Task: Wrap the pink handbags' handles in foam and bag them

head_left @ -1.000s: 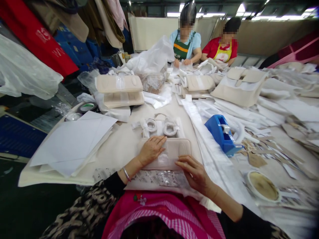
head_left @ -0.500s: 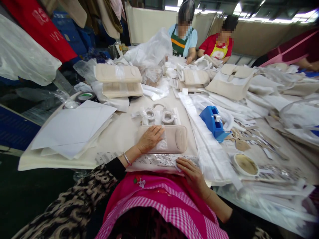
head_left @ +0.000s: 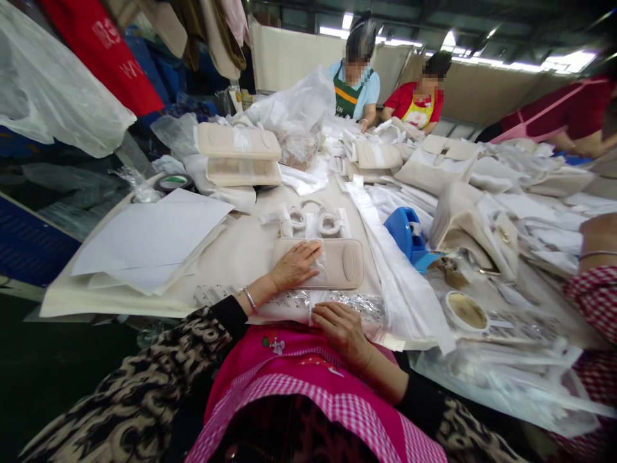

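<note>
A beige bag [head_left: 340, 263], long and flat with an oval mark at its right end, lies near the table's front edge. My left hand [head_left: 296, 265] rests flat on its left half, fingers stretched out and together. Under those fingertips runs a clear or whitish band across the bag's middle. At the table edge, my right hand [head_left: 340, 328] has its fingers curled over a narrow white strip [head_left: 315, 299]; its lower end is hidden by the fingers. Two wrapped white rings [head_left: 329, 224] sit just behind the bag.
White sheets [head_left: 159, 238] are piled at left, with stacked beige bags [head_left: 241, 143] behind. A blue tape dispenser [head_left: 407, 235], long white strips [head_left: 385, 276] and a tape roll [head_left: 466, 311] lie at right. Another person's checked sleeve [head_left: 595, 302] reaches in at far right; co-workers sit opposite.
My right hand has moved left along the table edge, below the bag's middle. My left hand stays on the bag. Another beige bag and a person's arm have appeared at right.
</note>
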`<move>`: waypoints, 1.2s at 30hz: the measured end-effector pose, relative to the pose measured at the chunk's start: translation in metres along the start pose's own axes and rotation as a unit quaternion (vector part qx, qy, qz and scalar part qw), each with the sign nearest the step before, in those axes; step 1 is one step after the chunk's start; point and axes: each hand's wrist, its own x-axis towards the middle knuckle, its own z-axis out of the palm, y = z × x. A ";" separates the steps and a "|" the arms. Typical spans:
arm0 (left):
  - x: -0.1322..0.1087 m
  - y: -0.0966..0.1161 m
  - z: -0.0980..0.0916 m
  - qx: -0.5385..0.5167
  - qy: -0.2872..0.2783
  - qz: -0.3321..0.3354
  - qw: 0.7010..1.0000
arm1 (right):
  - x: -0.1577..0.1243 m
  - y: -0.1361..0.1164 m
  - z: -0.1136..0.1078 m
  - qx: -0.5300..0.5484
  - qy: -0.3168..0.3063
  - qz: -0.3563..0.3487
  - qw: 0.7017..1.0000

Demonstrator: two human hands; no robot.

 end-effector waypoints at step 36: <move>-0.014 0.000 0.003 -0.164 0.071 -0.097 0.979 | 0.143 0.131 -0.027 0.170 -0.112 0.186 0.961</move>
